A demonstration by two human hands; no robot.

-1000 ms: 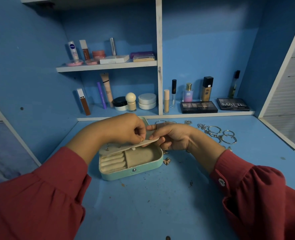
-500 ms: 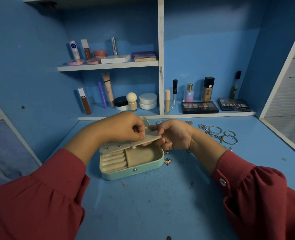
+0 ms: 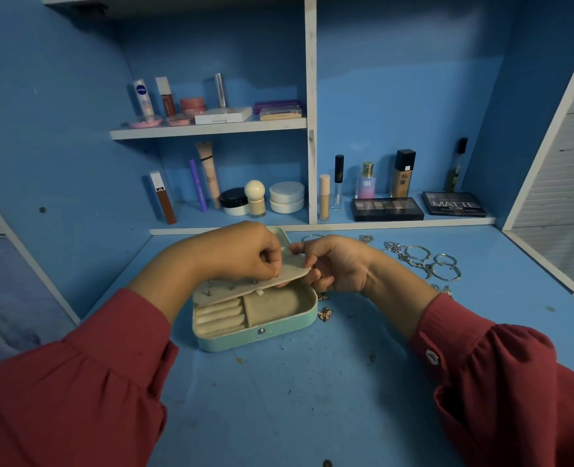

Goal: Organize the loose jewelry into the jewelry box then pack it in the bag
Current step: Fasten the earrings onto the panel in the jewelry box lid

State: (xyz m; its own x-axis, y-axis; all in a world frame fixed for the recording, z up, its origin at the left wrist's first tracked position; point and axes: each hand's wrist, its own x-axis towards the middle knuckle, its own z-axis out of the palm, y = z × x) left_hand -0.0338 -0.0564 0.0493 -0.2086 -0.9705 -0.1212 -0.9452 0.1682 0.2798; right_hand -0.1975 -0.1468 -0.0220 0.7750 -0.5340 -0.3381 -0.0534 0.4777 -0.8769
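Two hands worked one open jewelry box (image 3: 255, 328) on the blue worktop (image 3: 312, 399).

Left hand (image 3: 242, 254) pinched the beige earring panel (image 3: 245, 286) over the box; right hand (image 3: 336, 264) curled round the panel's far end. Five studs counted on the panel (possibly more hidden). One butterfly charm (image 3: 325, 313) lay just beside the box; several silver rings (image 3: 442, 267), number unclear, sat at right. Two eyeshadow palettes (image 3: 387, 208) sat on the lower shelf.

The cream earring panel (image 3: 252, 281) has been tilted slightly higher (its right end raised) over the jewelry box (image 3: 262, 332).
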